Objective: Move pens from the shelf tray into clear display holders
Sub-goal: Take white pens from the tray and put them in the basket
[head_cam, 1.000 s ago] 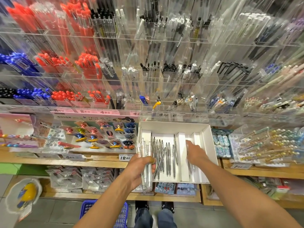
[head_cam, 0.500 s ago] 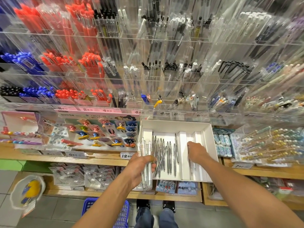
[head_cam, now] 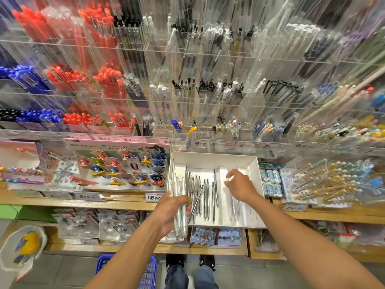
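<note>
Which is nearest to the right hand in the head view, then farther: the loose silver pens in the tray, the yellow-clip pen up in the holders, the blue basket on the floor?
From the right hand:
1. Silver pens, just left, in the white tray.
2. Yellow-clip pen, above, in the holders.
3. Blue basket, lower left, on the floor.

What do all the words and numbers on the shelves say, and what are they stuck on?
"TASTE OF BELONGING": pink header card above the character clips.
"12.90": white price tag on the wooden shelf edge.
"6.90": price tag further left on that edge.
"7.90": price tag on the right shelf edge.
"4.90": tag on the clear holder rail.
"4.00": tag on the same rail.
Other rail tags and small print: too blurred.
</note>
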